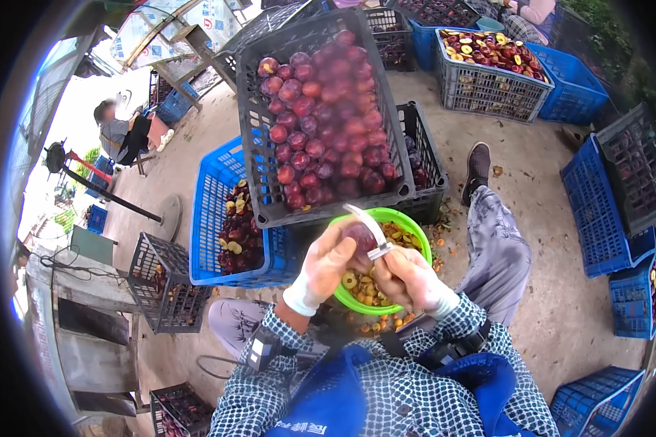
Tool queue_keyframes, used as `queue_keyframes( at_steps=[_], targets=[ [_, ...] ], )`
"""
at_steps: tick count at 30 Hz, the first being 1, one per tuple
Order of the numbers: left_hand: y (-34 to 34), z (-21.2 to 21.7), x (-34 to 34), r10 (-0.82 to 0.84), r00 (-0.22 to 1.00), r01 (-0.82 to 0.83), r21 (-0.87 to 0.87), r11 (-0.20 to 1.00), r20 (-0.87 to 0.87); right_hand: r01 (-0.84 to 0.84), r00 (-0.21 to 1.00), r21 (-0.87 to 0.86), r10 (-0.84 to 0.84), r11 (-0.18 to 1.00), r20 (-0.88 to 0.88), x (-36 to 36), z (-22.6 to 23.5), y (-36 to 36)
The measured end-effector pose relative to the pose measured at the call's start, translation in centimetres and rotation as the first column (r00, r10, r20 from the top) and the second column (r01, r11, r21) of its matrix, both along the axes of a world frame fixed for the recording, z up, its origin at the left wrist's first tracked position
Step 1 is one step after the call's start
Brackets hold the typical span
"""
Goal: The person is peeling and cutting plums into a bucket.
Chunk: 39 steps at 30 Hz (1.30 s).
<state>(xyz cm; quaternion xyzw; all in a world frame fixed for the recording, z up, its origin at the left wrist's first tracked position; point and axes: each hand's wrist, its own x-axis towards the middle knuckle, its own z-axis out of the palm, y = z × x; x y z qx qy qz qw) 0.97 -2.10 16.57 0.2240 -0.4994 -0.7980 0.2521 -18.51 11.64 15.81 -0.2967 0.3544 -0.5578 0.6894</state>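
My left hand (321, 266) is closed around a dark red plum (360, 237), its fingers wrapped round the near side. In my right hand (410, 280) is a small knife with a pale curved blade (369, 224), which lies against the plum's right side. Both hands wear white coverings at the wrists. Under them stands a bright green basin (424, 244) holding yellow-orange plum scraps. Just beyond, a black crate (248, 164) full of whole plums (310, 138) is tilted toward me, resting on other crates.
To the left, a blue crate (201, 226) holds cut plums. A grey crate (488, 98) heaped with halved plums stands at the far right. Blue crates (594, 200) line the right side. A seated person (116, 131) is far left; a pole stand (109, 193) stands nearer. Scraps litter the floor.
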Motion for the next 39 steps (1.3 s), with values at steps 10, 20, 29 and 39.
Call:
queue_keyframes(
  at_steps=[10,20,29,39],
  targets=[
    [-0.4,-2.4,0.4,0.148,0.979,-0.128,0.142,0.982,-0.141,0.313,0.453,-0.351,-0.463,0.883,-0.762,4.3,-1.7,-0.5],
    [-1.2,-1.1,1.4,0.097,0.99,-0.092,0.049,0.995,-0.102,0.244,0.437,-0.358,-0.432,0.901,-0.789,5.0,-2.0,-0.7],
    [0.1,-1.4,-0.2,0.05,0.98,-0.027,0.119,0.993,-0.194,0.257,0.316,-0.36,-0.43,0.897,-0.846,5.7,-5.1,-0.9],
    [1.7,-0.3,-0.4,0.12,0.993,-0.114,-0.29,0.95,0.001,0.243,0.311,-0.465,-0.523,0.851,-0.794,5.7,-5.5,-0.5]
  ],
)
